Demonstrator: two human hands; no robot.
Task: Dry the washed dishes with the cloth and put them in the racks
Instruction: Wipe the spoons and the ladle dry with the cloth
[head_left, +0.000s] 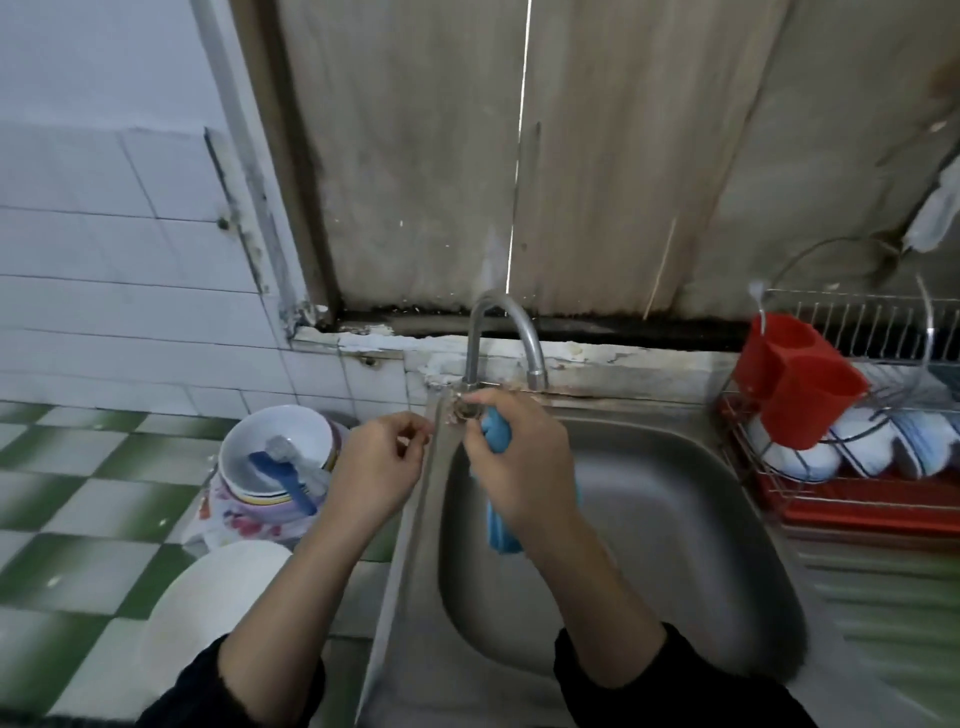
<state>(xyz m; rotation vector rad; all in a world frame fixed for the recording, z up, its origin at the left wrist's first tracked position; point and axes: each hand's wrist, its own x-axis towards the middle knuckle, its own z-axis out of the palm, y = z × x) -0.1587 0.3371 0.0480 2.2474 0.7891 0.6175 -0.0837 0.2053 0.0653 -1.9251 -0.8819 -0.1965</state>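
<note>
1. Head view looks down on a steel sink (649, 519) set into a green-checked worktop (78, 493). Both hands are at the foot of the tap (506, 338), by the sink's back left corner.
2. The right grip (519, 457) is closed round a blue cloth (501, 525). The cloth's loose end hangs over the basin, and the thumb and forefinger reach to the tap's base.
3. The left grip (374, 467) sits just beside it over the sink's left rim. Its fingers are curled, thumb tip against forefinger, with nothing visible in it.
4. A stack of bowls (275, 452) stands at the back of the worktop, left of the sink, with a blue-handled brush (283, 478) lying in the top one. A blurred white plate (218, 613) lies nearer the front edge. Neither is touched.
5. The rack (857, 332) stands at the sink's back right. It already holds striped bowls (883, 441), and a red cutlery holder (800, 379) hangs at its left end.
6. Likely risks:
   - If the tap gets opened, the dangling cloth end sits close to the spout and would soak, so it would smear rather than dry.
   - The brush could slide out when the top bowl is lifted.
   - Wet bowls are probably slippery, and carrying one across the basin one-handed risks a drop and a chip.
   - The rack looks crowded, so a new bowl may knock its neighbours.
</note>
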